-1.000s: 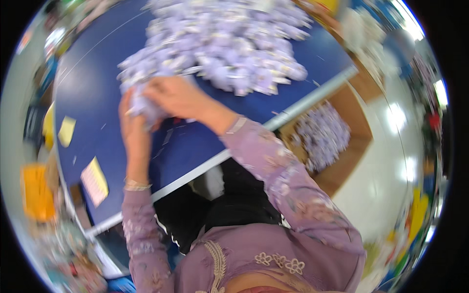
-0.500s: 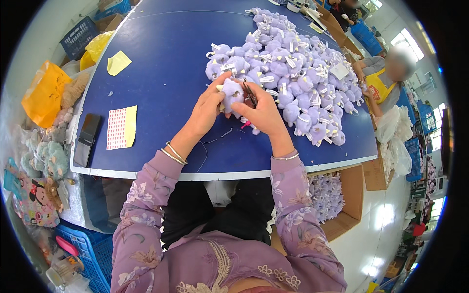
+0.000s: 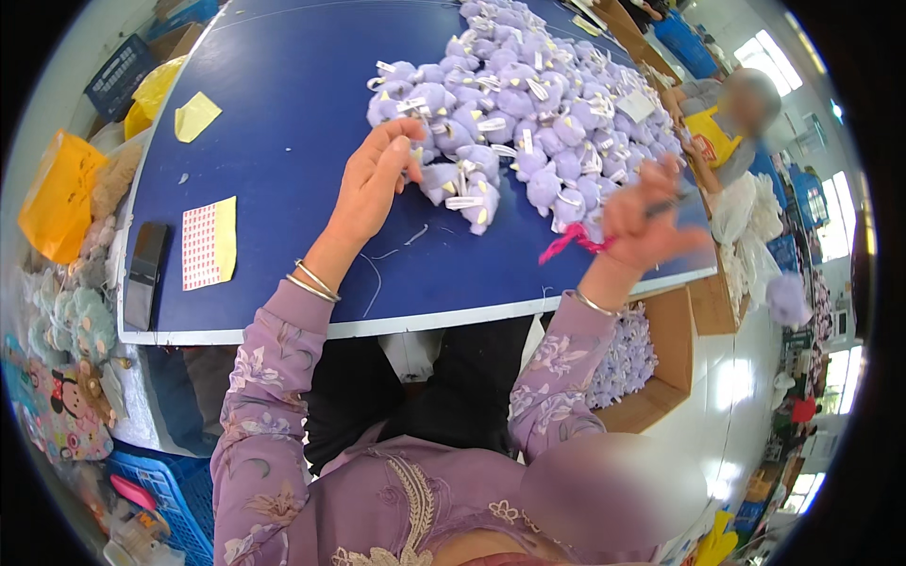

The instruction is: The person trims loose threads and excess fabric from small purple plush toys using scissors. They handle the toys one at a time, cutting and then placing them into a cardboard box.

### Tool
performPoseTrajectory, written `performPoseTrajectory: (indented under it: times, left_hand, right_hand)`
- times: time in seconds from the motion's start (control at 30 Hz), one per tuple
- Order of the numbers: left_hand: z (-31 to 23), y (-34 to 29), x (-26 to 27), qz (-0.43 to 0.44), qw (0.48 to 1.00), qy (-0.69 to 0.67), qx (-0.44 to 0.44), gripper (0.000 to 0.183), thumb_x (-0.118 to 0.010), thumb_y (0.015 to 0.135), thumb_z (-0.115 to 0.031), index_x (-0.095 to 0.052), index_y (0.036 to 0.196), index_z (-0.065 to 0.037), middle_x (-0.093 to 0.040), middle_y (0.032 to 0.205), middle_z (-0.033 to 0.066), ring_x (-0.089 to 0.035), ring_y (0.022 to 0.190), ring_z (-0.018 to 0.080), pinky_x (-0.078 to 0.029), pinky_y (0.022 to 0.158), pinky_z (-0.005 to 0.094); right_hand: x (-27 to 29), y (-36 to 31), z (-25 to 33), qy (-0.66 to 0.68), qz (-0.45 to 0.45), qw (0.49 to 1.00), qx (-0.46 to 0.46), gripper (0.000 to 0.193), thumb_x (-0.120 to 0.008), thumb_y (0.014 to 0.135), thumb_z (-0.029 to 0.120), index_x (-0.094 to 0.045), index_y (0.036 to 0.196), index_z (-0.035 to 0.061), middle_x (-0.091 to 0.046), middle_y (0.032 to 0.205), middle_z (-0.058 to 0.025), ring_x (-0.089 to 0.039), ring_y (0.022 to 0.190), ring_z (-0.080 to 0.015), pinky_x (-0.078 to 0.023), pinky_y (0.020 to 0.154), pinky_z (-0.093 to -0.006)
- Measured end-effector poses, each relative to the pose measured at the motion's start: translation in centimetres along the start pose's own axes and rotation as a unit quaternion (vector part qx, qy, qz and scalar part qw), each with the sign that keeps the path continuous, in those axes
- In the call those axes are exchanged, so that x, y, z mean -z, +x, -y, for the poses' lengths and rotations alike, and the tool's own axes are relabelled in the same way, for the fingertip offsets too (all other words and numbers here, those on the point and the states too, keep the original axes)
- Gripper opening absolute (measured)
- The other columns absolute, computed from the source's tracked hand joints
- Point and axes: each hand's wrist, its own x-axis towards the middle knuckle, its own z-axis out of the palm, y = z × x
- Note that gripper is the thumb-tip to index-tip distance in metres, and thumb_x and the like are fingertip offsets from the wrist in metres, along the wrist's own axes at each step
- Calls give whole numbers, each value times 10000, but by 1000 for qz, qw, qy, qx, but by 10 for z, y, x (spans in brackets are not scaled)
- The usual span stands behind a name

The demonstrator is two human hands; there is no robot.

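My left hand (image 3: 377, 177) is over the near left edge of a pile of lilac plush toys (image 3: 514, 90), fingers curved and thumb apart, with nothing seen in it. The toys have white loops, white labels and small pale yellow parts. A few of them (image 3: 467, 189) lie in front of the pile, beside this hand. Out to the right, near the table edge, my right hand (image 3: 642, 222) is blurred by motion. It holds dark thread snips (image 3: 666, 205), with a bright pink cord (image 3: 573, 242) hanging by the palm. A single lilac plush toy (image 3: 788, 300) appears in mid-air beyond the table's right side.
On the blue table (image 3: 283, 123) lie a sticker sheet (image 3: 209, 243), a yellow paper (image 3: 197, 117), a dark phone-like object (image 3: 146, 275) and loose threads. An open cardboard box (image 3: 661, 363) with lilac pieces stands below the right edge. A co-worker (image 3: 713, 132) sits at the right.
The plush toy has left my hands and is now off to the right in the air. My right hand swung right with the snips; my left hand moved slightly left.
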Motion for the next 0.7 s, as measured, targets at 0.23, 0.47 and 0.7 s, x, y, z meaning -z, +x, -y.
performPoseTrajectory:
  times: [0.23, 0.47, 0.7]
  left_hand:
    - [6, -10, -16, 90, 994, 36, 58, 238, -515, 971, -167, -616, 1105, 1, -626, 921, 9, -503, 674, 57, -433, 629, 210]
    - [-8, -13, -17, 132, 988, 74, 40, 352, -616, 896, -148, -555, 1230, -54, -612, 930, 2, -511, 690, 53, -431, 636, 218]
    - [-3, -15, -20, 165, 986, -14, 17, 584, -685, 831, -55, -444, 1362, -52, -526, 1223, 57, -527, 1136, 163, -472, 932, 309]
  right_hand:
    - [-23, -25, -75, -646, 60, 720, -245, 485, -752, 759, 230, -601, 1165, 12, -663, 1094, -96, -643, 929, -213, -483, 806, -302]
    - [-23, -22, -89, -561, 22, 758, -332, 469, -713, 806, 243, -573, 1173, -12, -642, 910, -77, -621, 807, -211, -479, 725, -309]
    - [-37, -3, -100, -255, -98, 861, -428, 218, -624, 923, 223, -570, 1016, 34, -500, 705, 20, -342, 448, -18, -236, 374, -208]
